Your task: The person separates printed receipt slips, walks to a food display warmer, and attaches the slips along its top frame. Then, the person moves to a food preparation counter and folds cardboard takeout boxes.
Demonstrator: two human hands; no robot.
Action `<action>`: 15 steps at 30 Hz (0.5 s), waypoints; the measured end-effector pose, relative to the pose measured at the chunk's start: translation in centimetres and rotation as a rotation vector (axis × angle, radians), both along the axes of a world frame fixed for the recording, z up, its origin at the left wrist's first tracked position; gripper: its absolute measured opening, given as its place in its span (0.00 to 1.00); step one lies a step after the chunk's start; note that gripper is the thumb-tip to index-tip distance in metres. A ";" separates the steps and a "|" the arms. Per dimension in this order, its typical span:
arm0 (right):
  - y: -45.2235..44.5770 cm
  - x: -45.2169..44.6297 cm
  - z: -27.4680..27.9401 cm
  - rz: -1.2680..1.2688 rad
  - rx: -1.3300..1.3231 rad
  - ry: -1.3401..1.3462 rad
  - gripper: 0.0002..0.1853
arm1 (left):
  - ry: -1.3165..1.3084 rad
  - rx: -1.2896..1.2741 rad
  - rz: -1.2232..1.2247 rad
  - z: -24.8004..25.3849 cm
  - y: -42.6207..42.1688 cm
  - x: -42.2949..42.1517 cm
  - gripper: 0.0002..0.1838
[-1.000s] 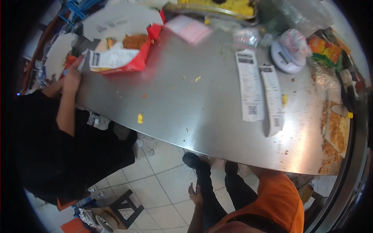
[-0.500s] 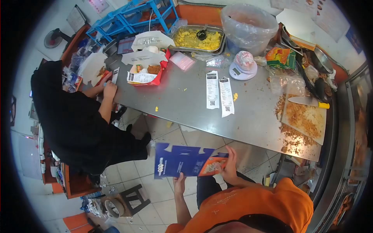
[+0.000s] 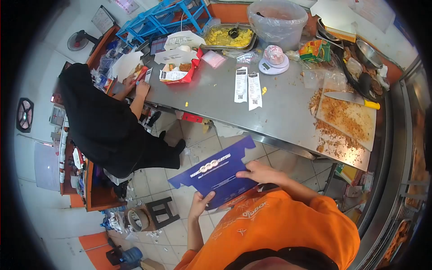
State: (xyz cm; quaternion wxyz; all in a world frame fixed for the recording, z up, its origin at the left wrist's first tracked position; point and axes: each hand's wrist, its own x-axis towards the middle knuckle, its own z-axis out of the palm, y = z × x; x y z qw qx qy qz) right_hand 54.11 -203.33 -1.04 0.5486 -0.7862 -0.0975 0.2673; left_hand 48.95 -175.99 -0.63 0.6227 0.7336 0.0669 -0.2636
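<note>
A dark blue cardboard food box blank (image 3: 220,168) with white print is held flat and tilted before my orange shirt, off the table's front edge. My left hand (image 3: 200,204) grips its lower left edge, thumb on top. On the right side, my right hand (image 3: 258,172) pinches the cardboard, with the thumb on the printed face. An orange printed panel of the blank shows below, partly covered by the shirt. On the steel table (image 3: 207,96) beyond lie two paper receipts (image 3: 241,85).
A co-worker in black (image 3: 105,121) stands at the left, hands near a food box. On the table are a filled red box (image 3: 180,74), a tray of yellow food (image 3: 225,38), a scale (image 3: 273,66), a cutting board (image 3: 346,117) with crumbs and a knife (image 3: 351,99).
The blank has turned and tilted, its printed side now facing up, and come nearer my body. My right hand has moved from the orange panel's edge onto the blue panel. The view has shifted slightly.
</note>
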 end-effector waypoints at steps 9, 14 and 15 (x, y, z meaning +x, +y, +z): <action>-1.4 -2.7 6.4 0.433 -0.263 -0.379 0.31 | 0.158 0.012 -0.587 5.3 -2.6 -1.1 0.19; -1.9 -4.1 5.0 0.788 -0.038 0.065 0.28 | 0.210 -0.273 -0.649 5.0 -0.8 -1.6 0.30; -1.7 -3.9 5.6 0.553 0.228 -0.297 0.25 | 0.363 -0.197 -0.505 5.5 -1.4 -1.7 0.30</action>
